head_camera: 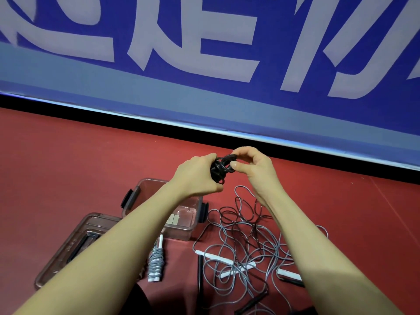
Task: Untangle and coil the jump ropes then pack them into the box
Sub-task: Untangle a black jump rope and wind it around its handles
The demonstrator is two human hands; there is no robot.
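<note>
Held up over the red floor (pixel 68 160), a bundled black rope (pixel 220 169) sits between both hands: the left hand (pixel 197 176) grips its body with curled fingers, and the right hand (pixel 252 165) pinches a top loop between thumb and forefinger. Below, one open clear box (pixel 181 220), one lid (pixel 75 244) beside it, one coiled grey rope (pixel 155 261), and a tangle of grey and black ropes (pixel 247 244) whose number I cannot tell

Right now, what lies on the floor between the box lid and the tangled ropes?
In the head view, one coiled grey rope lies between the lid and the tangled ropes.
</note>
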